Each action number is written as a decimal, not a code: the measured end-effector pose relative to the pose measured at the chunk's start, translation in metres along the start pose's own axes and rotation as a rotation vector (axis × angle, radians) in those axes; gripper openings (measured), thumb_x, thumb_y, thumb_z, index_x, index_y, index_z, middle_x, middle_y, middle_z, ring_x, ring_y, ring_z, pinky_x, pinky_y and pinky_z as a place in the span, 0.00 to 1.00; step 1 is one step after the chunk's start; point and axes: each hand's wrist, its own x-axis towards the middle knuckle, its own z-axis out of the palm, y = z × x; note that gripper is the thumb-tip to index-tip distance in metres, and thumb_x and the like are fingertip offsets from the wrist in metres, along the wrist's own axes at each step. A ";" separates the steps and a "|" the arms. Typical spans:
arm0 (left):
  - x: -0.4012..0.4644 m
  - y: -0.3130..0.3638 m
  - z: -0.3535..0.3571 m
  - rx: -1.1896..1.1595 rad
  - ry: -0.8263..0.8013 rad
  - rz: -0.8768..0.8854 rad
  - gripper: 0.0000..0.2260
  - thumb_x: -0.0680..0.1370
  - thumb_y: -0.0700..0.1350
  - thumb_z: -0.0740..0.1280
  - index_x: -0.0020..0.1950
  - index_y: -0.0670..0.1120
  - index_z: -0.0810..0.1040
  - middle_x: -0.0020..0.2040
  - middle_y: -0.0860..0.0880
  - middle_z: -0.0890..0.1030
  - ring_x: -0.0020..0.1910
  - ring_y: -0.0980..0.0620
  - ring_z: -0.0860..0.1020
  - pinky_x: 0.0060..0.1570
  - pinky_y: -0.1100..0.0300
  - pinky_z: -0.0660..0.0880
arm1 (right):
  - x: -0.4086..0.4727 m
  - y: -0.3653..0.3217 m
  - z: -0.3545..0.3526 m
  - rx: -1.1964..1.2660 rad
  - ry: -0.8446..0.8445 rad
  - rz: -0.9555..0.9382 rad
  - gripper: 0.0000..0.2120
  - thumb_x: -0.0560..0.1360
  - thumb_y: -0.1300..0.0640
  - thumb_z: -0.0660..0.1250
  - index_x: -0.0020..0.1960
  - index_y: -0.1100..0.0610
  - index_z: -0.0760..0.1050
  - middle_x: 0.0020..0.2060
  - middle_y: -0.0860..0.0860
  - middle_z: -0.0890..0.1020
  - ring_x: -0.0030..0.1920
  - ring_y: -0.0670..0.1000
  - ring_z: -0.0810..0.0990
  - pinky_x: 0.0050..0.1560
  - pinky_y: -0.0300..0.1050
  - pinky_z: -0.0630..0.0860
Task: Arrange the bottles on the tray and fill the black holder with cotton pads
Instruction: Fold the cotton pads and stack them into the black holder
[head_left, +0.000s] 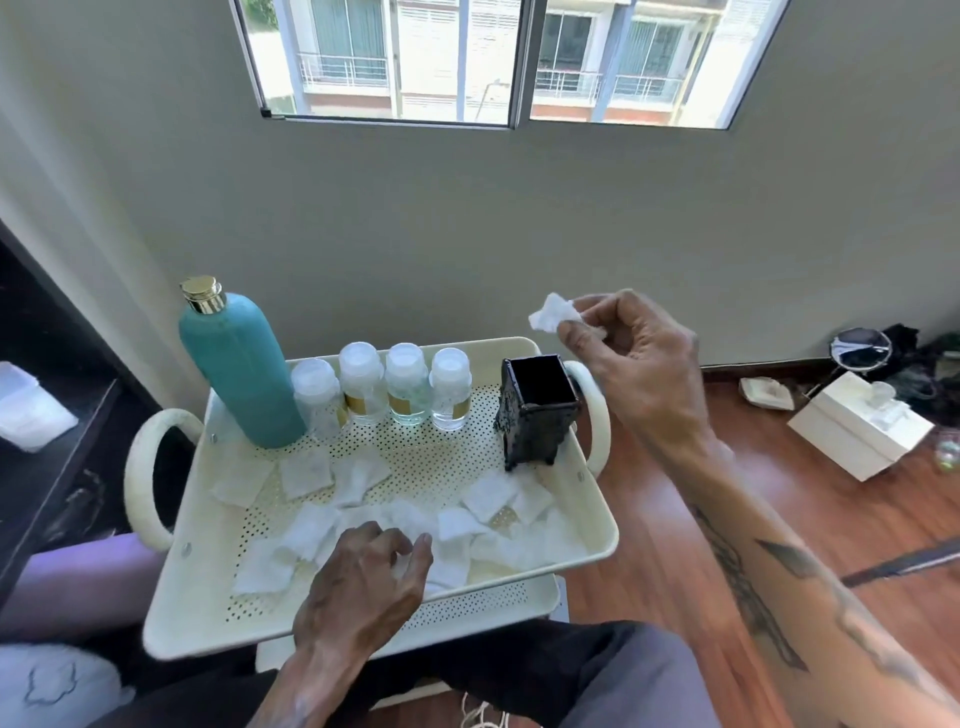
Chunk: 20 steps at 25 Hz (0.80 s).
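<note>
A cream perforated tray (218, 587) holds a tall teal bottle (240, 369) with a gold cap at its back left. Beside it stands a row of several small clear bottles (405, 387) with white caps. The black holder (537, 410) stands upright at the back right with its top open. Several white cotton pads (358, 475) lie scattered over the tray's front half. My right hand (639, 364) is raised above and right of the holder, pinching one cotton pad (553, 312). My left hand (369, 577) rests on the pads at the tray's front, fingers curled on one.
The tray has looped handles (143, 478) at both sides and sits over my lap. A dark shelf (47, 457) with a plastic container stands at the left. On the wooden floor at the right lie a white box (857, 431) and a small mirror (860, 348).
</note>
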 end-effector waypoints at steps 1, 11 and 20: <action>0.000 0.000 0.000 -0.007 0.001 0.002 0.24 0.75 0.67 0.51 0.50 0.55 0.81 0.45 0.57 0.76 0.50 0.58 0.75 0.51 0.56 0.76 | 0.004 0.007 0.009 -0.114 -0.022 -0.054 0.06 0.73 0.58 0.74 0.42 0.60 0.79 0.47 0.51 0.83 0.43 0.51 0.83 0.44 0.45 0.81; 0.001 -0.001 -0.004 -0.080 0.000 0.000 0.19 0.77 0.66 0.56 0.48 0.55 0.80 0.44 0.58 0.76 0.46 0.61 0.76 0.49 0.56 0.77 | 0.038 0.049 0.052 -0.813 -0.601 0.072 0.06 0.76 0.61 0.69 0.44 0.62 0.83 0.44 0.54 0.82 0.39 0.51 0.80 0.44 0.41 0.80; 0.001 0.006 -0.008 -0.091 -0.018 -0.065 0.20 0.76 0.66 0.57 0.50 0.55 0.81 0.46 0.56 0.76 0.46 0.60 0.76 0.51 0.55 0.76 | 0.061 0.029 0.082 -1.124 -1.104 0.327 0.12 0.77 0.61 0.56 0.55 0.58 0.77 0.45 0.51 0.77 0.45 0.55 0.78 0.43 0.44 0.73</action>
